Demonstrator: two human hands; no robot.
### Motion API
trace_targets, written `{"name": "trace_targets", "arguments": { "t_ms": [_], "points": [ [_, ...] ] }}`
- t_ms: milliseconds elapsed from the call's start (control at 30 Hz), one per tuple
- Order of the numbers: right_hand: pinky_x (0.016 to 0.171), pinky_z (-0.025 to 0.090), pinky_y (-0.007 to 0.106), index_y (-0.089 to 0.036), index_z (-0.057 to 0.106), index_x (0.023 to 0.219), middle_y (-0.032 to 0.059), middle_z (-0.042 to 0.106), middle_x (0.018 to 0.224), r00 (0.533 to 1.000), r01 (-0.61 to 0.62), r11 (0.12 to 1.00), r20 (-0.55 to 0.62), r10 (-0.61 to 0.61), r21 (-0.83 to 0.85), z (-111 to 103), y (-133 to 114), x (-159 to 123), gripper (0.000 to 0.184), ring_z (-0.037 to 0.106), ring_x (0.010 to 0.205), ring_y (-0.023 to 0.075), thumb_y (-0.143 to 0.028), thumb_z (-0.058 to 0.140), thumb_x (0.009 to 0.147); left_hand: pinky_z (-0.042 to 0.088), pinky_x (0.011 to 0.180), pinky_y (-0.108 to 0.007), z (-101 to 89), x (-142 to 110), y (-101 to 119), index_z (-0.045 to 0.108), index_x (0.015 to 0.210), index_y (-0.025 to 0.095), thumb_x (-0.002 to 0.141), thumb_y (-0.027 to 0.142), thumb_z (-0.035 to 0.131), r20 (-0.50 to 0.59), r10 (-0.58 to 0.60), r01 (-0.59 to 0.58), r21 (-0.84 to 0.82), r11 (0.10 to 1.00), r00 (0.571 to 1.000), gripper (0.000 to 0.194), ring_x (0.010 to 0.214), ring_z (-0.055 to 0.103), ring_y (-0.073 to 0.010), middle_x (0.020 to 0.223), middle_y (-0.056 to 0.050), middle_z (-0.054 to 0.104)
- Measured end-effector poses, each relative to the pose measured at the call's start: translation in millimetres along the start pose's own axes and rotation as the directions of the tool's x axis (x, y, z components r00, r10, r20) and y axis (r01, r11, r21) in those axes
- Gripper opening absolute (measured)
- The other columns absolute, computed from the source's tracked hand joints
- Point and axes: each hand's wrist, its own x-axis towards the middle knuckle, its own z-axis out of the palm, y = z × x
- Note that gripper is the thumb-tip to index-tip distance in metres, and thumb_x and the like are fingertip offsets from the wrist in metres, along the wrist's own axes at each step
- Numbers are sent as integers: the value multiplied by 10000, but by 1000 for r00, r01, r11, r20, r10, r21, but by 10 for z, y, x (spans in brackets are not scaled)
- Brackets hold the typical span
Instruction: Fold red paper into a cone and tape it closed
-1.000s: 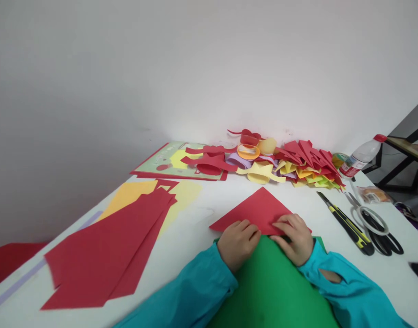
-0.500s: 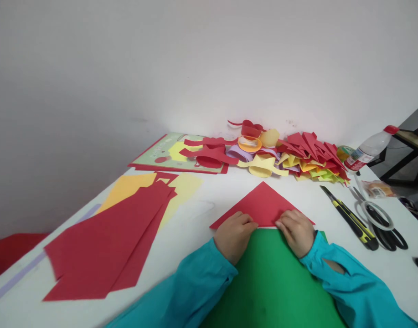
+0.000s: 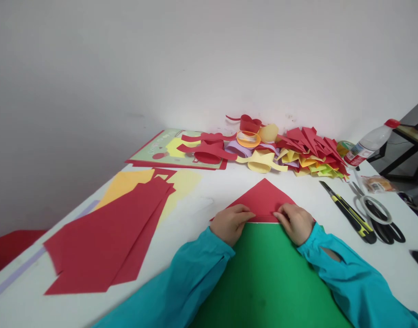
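Note:
A red triangle of paper (image 3: 264, 197) points away from me, its near edge lying along a large green sheet (image 3: 273, 269). A narrow folded strip runs along that near edge. My left hand (image 3: 232, 223) pinches the strip left of its middle, thumb and fingers together. At the right part of the same edge, my right hand (image 3: 294, 222) pinches the paper too. The triangle's side corners are mostly hidden under my hands.
Cut red paper sheets (image 3: 106, 246) lie at left over yellow paper. Paper crowns (image 3: 209, 150) and folded red pieces (image 3: 309, 143) line the back wall. At right are a utility knife (image 3: 348, 214), scissors (image 3: 386, 230), a tape roll (image 3: 376, 209) and a bottle (image 3: 371, 143).
A narrow strip along the red paper's near edge is now folded up between my hands. Both hands have shifted slightly, and the view has tilted a little.

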Motion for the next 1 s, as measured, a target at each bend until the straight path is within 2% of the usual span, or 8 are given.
{"name": "trace_targets", "arguments": {
  "t_ms": [233, 433, 500, 600, 733, 833, 933, 1000],
  "points": [
    [645, 375, 258, -181, 593, 758, 44, 615, 719, 993, 101, 987, -49, -108, -123, 55, 34, -11, 363, 560, 705, 157, -403, 357, 923, 501, 604, -299, 60, 20, 116, 666, 847, 127, 817, 81, 407, -65, 174, -149, 287, 946, 983, 265, 688, 565, -173, 755, -83, 646],
    [621, 306, 288, -199, 597, 723, 43, 575, 736, 982, 124, 935, -94, -164, -332, 41, -9, -19, 312, 486, 701, 168, -380, 418, 903, 490, 654, -374, 54, 19, 310, 660, 807, 111, 831, 74, 405, -49, 144, -104, 474, 875, 988, 258, 711, 575, -205, 736, -97, 633],
    [638, 285, 304, -201, 598, 718, 39, 580, 738, 977, 140, 916, -100, -191, -376, 8, -42, -22, 267, 465, 715, 174, -358, 464, 887, 483, 729, -404, 65, -4, 376, 662, 837, 91, 823, 48, 385, -47, 139, -95, 516, 852, 989, 280, 795, 586, -224, 827, -134, 651],
    [678, 272, 320, -197, 591, 689, 36, 585, 740, 958, 199, 900, -114, -261, -388, -57, -114, -44, 237, 454, 737, 171, -269, 474, 883, 465, 800, -423, 106, -59, 452, 656, 910, 59, 806, 33, 381, -39, 107, -71, 524, 849, 993, 295, 944, 569, -257, 1002, -185, 637],
    [754, 287, 351, -188, 589, 652, 45, 597, 756, 939, 250, 888, -129, -320, -386, -100, -236, -111, 255, 462, 773, 177, -255, 480, 872, 484, 758, -420, 186, -141, 547, 640, 963, 23, 774, 53, 388, 36, 20, -36, 508, 861, 999, 317, 908, 587, -275, 982, -217, 632],
    [797, 311, 378, -175, 611, 661, 64, 598, 757, 944, 244, 871, -101, -314, -427, -77, -330, -175, 266, 469, 778, 197, -285, 483, 868, 478, 788, -455, 230, -175, 635, 595, 1093, 35, 826, 167, 410, 51, -85, 45, 534, 844, 995, 351, 980, 577, -320, 1055, -242, 609],
    [883, 315, 434, -155, 663, 848, 90, 595, 763, 964, 193, 860, -70, -255, -473, -45, -431, -244, 233, 485, 795, 227, -307, 487, 859, 458, 835, -486, 244, -182, 714, 553, 1189, 117, 837, 324, 463, 66, -157, 97, 537, 838, 985, 418, 1038, 560, -352, 1106, -222, 595],
    [940, 289, 486, -161, 639, 1032, 110, 601, 805, 977, 155, 854, -53, -208, -497, -35, -500, -289, 294, 497, 843, 257, -340, 496, 847, 445, 861, -498, 243, -188, 751, 543, 1208, 134, 821, 375, 487, 74, -185, 118, 535, 836, 980, 459, 1055, 552, -364, 1123, -217, 589]
  ]
}}
